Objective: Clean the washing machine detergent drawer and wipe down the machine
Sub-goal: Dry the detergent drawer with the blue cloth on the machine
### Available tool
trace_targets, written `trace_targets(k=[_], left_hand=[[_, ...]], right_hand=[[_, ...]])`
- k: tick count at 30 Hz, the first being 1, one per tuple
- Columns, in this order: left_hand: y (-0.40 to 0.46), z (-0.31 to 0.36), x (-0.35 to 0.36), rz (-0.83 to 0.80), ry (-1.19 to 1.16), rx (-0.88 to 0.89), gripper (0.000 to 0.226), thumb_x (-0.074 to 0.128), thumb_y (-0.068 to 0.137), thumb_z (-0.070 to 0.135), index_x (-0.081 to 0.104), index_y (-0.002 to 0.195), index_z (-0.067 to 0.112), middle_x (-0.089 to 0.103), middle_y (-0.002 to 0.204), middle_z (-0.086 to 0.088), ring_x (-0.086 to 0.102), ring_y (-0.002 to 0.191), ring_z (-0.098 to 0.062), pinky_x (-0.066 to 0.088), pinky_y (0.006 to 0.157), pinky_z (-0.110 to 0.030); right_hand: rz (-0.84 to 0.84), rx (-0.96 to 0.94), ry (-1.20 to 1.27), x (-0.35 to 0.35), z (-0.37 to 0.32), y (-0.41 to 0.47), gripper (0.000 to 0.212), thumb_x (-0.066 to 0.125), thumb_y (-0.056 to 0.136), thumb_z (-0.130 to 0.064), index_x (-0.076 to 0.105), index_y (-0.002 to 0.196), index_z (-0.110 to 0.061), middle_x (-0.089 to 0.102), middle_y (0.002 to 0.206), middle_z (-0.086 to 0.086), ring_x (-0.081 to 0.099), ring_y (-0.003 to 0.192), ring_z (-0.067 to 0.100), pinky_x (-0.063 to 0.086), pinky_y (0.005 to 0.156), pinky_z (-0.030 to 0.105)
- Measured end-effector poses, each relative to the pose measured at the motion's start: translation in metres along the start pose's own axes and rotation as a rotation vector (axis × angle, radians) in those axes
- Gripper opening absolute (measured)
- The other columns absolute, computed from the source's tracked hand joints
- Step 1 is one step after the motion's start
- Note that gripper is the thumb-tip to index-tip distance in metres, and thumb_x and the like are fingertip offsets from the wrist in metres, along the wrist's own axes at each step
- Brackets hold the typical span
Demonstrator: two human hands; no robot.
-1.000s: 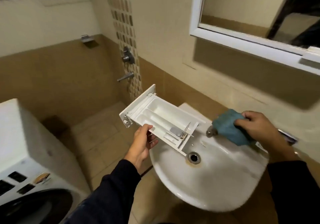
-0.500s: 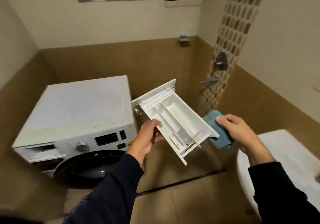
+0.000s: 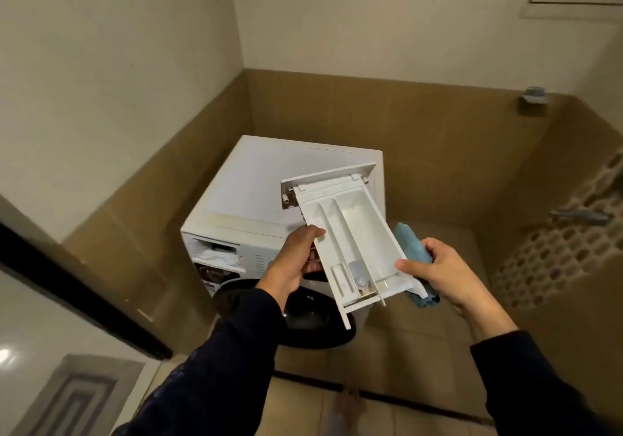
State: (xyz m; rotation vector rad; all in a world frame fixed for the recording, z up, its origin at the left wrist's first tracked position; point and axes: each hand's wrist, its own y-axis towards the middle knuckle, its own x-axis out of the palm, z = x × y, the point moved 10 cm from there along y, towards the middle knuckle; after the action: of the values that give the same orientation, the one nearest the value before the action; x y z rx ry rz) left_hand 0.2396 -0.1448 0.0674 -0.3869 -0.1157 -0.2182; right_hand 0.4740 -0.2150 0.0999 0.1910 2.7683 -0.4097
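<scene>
One white plastic detergent drawer [image 3: 350,243], held off the machine in two hands, above one white front-loading washing machine [image 3: 256,196].

Left hand [image 3: 293,260] at 9 o'clock of the drawer, thumb over its rim, fingers curled beneath. Right hand [image 3: 441,272] at 3 o'clock, thumb on the rim, fingers pinching one blue cloth [image 3: 413,243] against the drawer's side. One open drawer slot [image 3: 217,253] at the machine's 10 o'clock corner. One dark round door [image 3: 303,317] below.

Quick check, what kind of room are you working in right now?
Most likely a tiled bathroom that doubles as a laundry corner: a front-loading washing machine stands in the corner, a wall tap juts from a mosaic strip, and brown tiles run halfway up the walls.
</scene>
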Motion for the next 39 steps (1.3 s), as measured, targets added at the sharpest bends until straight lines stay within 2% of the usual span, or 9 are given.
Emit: trace_targets(k=[3,11,15,18,22,28,32,35,39], left_hand=[[0.029,0.01,-0.026,0.029,0.024,-0.015,0.016,0.044,0.097,0.02,0.057,0.089,0.017,0.061,0.059,0.008,0.055,0.045,-0.002,0.042,0.043,-0.017],[0.126,0.037,-0.086,0.111,0.044,-0.079,0.019,0.047,0.098,0.026,0.062,0.106,0.017,0.069,0.079,0.001,0.065,0.068,-0.014,0.053,0.06,-0.027],[0.179,0.034,-0.114,0.192,0.043,-0.098,0.025,0.053,0.099,0.032,0.064,0.115,0.016,0.074,0.1,-0.003,0.07,0.092,-0.023,0.058,0.086,-0.04],[0.207,0.033,-0.126,0.22,0.024,-0.131,0.027,0.05,0.101,0.033,0.061,0.12,0.017,0.071,0.109,-0.006,0.069,0.096,-0.023,0.059,0.078,-0.036],[0.253,0.037,-0.131,0.123,0.014,-0.133,0.029,0.048,0.102,0.024,0.054,0.13,0.024,0.068,0.12,-0.004,0.068,0.103,-0.021,0.058,0.072,-0.031],[0.316,0.047,-0.143,0.015,0.08,-0.143,0.033,0.051,0.1,0.013,0.055,0.131,0.024,0.064,0.125,-0.014,0.066,0.108,-0.03,0.058,0.078,-0.036],[0.343,0.034,-0.156,-0.074,0.125,-0.176,0.035,0.052,0.1,0.011,0.055,0.132,0.024,0.065,0.122,-0.012,0.067,0.102,-0.026,0.058,0.079,-0.038],[0.352,0.026,-0.166,-0.112,0.145,-0.17,0.034,0.052,0.098,0.009,0.058,0.123,0.032,0.066,0.117,-0.013,0.065,0.098,-0.024,0.053,0.09,-0.046],[0.367,0.023,-0.176,-0.145,0.193,-0.114,0.04,0.055,0.089,0.017,0.062,0.109,0.05,0.066,0.1,-0.012,0.056,0.087,-0.025,0.047,0.077,-0.043]], right_hand=[[-0.024,-0.019,-0.026,0.027,-0.01,0.038,0.031,0.083,0.075,-0.017,0.056,0.088,-0.009,0.061,0.078,0.006,0.056,0.063,0.014,0.046,0.056,0.028],[0.046,-0.03,-0.194,0.082,-0.029,0.161,0.018,0.066,0.081,-0.011,0.054,0.094,-0.012,0.057,0.083,0.008,0.053,0.064,0.02,0.047,0.048,0.03],[0.024,-0.042,-0.188,0.107,-0.034,0.215,0.014,0.063,0.084,-0.01,0.052,0.093,-0.011,0.058,0.086,0.013,0.055,0.062,0.025,0.045,0.04,0.027],[0.053,-0.006,-0.181,0.12,-0.031,0.246,0.014,0.064,0.083,-0.012,0.052,0.09,-0.013,0.058,0.085,0.015,0.056,0.061,0.031,0.051,0.043,0.033],[0.121,0.05,-0.198,0.133,-0.028,0.278,0.014,0.064,0.082,-0.014,0.051,0.086,-0.015,0.058,0.08,0.01,0.058,0.065,0.032,0.055,0.052,0.043],[0.257,0.106,-0.17,0.143,-0.033,0.309,0.017,0.064,0.081,-0.011,0.047,0.081,-0.011,0.052,0.068,0.004,0.048,0.06,0.025,0.043,0.054,0.033],[0.3,0.166,-0.143,0.161,-0.021,0.312,0.018,0.067,0.083,-0.013,0.049,0.083,-0.011,0.055,0.069,0.006,0.05,0.058,0.021,0.049,0.053,0.037],[0.319,0.212,-0.116,0.176,-0.006,0.311,0.022,0.069,0.083,-0.019,0.048,0.082,-0.013,0.056,0.069,0.007,0.049,0.056,0.021,0.046,0.048,0.033],[0.337,0.258,-0.098,0.186,-0.004,0.315,0.024,0.068,0.089,-0.023,0.049,0.084,-0.009,0.054,0.072,0.008,0.047,0.056,0.021,0.041,0.038,0.024]])
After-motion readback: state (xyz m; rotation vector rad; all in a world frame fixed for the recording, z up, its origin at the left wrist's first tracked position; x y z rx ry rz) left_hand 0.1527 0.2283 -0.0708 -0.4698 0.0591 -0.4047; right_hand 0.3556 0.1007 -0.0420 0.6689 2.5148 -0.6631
